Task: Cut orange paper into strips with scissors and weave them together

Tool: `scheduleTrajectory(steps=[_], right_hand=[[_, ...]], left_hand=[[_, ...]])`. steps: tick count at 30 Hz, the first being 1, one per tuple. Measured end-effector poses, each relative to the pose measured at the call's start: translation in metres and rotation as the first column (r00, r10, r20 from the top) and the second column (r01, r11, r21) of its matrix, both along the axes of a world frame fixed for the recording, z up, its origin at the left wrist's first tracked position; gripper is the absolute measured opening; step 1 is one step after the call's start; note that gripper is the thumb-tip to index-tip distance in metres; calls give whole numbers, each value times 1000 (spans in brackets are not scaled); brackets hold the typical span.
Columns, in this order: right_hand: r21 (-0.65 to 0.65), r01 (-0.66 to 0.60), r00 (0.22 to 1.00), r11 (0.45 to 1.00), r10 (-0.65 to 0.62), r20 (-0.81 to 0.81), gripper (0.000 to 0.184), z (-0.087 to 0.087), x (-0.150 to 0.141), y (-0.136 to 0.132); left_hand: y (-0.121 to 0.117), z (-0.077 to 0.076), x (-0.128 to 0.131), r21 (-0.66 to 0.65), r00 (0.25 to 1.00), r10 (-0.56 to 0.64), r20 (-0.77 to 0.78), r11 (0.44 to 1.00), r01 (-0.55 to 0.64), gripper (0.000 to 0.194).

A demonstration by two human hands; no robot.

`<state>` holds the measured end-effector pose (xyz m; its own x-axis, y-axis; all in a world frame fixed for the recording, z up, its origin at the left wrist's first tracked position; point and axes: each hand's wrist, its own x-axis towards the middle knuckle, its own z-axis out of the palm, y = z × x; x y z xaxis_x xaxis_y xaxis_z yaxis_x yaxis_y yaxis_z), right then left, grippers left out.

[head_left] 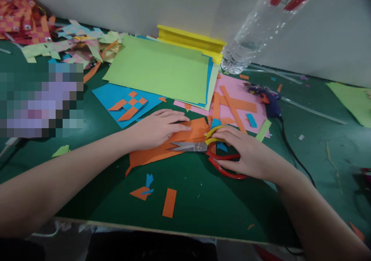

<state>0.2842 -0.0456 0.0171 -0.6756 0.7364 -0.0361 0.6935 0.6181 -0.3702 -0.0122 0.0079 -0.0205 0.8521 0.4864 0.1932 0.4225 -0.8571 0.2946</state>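
My left hand [160, 129] lies flat on a sheet of orange paper [147, 155], fingers stretched to the right and part of the sheet hidden beneath. In my right hand [246, 153] is a pair of scissors [198, 147] with yellow and red handles. Their blades are slightly apart and point left over the orange paper, just below my left fingers. Behind my left hand, a woven orange and blue paper fish [132, 104] rests on a blue sheet [106, 95]. An orange rectangle [169, 203] and small orange and blue scraps [142, 192] lie toward the table's front edge.
Green sheets [162, 68] are stacked at the back, by a yellow holder [191, 39] and a tilted clear bottle [252, 33]. A glue gun [271, 100] with a black cord lies right, beside pink paper [240, 118]. Woven paper pieces [26, 17] pile up at back left.
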Motion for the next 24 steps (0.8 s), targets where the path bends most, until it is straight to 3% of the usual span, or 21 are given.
scheduleTrajectory(steps=[24], right_hand=[[4,2,1000,1000,-2,22,39,-2,1,0]], left_hand=[[0,-1,-1,18,1000,-3,-14,1000,3,46]])
